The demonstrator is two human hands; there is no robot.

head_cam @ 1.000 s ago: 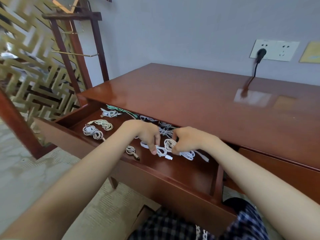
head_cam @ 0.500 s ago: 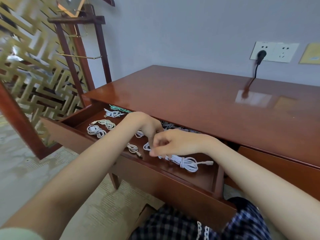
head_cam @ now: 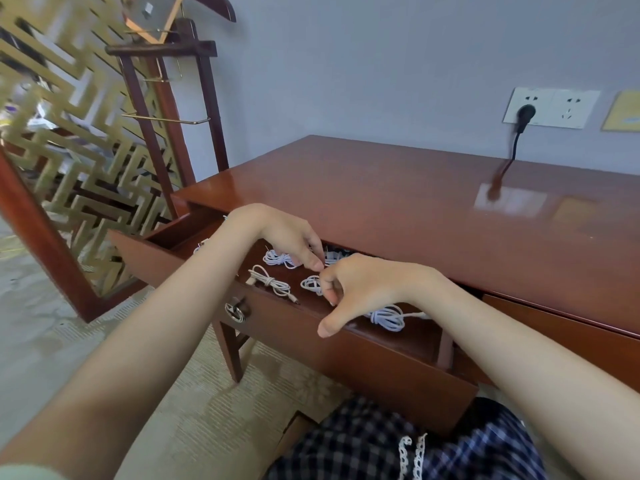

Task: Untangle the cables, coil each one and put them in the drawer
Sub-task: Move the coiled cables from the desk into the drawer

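The wooden drawer [head_cam: 346, 346] stands pulled out of the desk. Several white coiled cables lie in it: one at the right [head_cam: 388, 317], one near the front [head_cam: 272, 282], one farther back [head_cam: 277, 259], and a small one [head_cam: 310, 284] under my fingers. My left hand [head_cam: 287, 239] hovers over the drawer's middle with loosely curled fingers and nothing in it. Just to its right, my right hand [head_cam: 360, 289] hangs above the cables, fingers curled, thumb pointing down, with no cable seen in it. The two hands' fingertips nearly touch. My left forearm hides the drawer's left part.
The glossy desk top [head_cam: 398, 209] lies behind the drawer. A black plug [head_cam: 524, 114] sits in the wall socket [head_cam: 550, 107]. A wooden rack [head_cam: 166, 98] and a gold lattice screen [head_cam: 69, 150] stand at the left. My plaid-clothed lap [head_cam: 415, 445] is below the drawer front.
My right hand has let go of the white coil, which now lies at the drawer's right. Both hands have lifted off the cables and drawn together above the drawer.
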